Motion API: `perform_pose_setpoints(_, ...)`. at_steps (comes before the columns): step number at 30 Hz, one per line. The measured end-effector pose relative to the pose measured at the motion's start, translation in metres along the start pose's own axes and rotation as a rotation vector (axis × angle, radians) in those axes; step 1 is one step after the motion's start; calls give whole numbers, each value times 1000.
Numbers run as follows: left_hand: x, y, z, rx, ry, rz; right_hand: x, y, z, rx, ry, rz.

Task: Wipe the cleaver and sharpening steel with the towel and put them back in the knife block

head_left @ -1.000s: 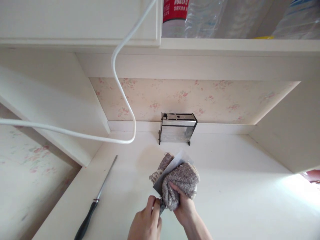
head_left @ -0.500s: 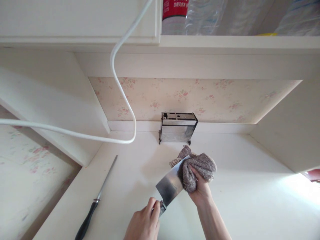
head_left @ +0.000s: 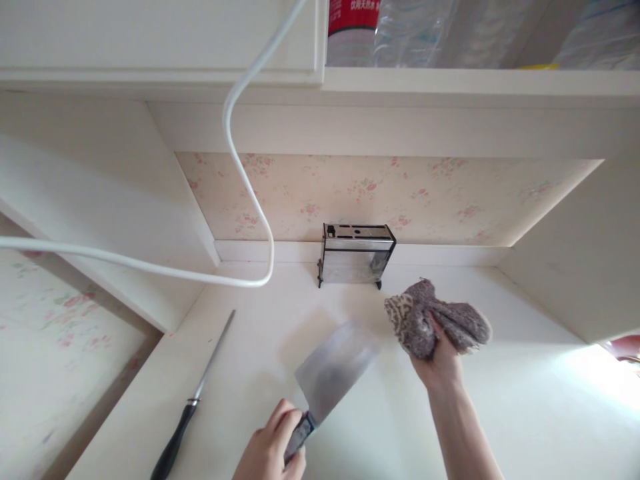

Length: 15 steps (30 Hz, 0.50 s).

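My left hand [head_left: 273, 443] is closed round the dark handle of a cleaver [head_left: 336, 370]. Its broad steel blade points up and to the right above the white counter, a little smeared by motion. My right hand [head_left: 440, 360] grips a bunched grey-brown cloth [head_left: 425, 323], which is apart from the blade, off to its right. Part of the cloth shows a patterned pale side. A sharpening steel [head_left: 213, 363] with a black handle lies on the counter, left of my left hand.
A metal knife block [head_left: 357, 257] with clear sides stands against the back wall. A white cable [head_left: 250, 187] hangs in front at the left. Overhead, a cabinet shelf [head_left: 450, 80] holds plastic bottles [head_left: 353, 30]. Side panels [head_left: 565, 267] flank the white counter [head_left: 475, 413].
My right hand has drawn the cloth off the blade and moved to the right. The cleaver in my left hand has shifted slightly left and down.
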State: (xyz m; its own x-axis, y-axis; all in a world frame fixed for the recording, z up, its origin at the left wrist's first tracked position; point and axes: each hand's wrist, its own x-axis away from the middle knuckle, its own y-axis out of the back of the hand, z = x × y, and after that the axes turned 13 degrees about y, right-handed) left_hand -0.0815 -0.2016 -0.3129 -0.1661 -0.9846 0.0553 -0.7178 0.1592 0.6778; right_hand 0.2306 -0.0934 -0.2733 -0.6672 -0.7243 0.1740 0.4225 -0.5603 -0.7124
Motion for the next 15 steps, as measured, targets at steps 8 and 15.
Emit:
perform_pose_setpoints(8, -8, 18, -13, 1171, 372, 482, 41, 36, -30, 74, -262, 131)
perform_pose_setpoints(15, -15, -5, -22, 1452, 287, 719, 114, 8, -55, 274, -586, 457)
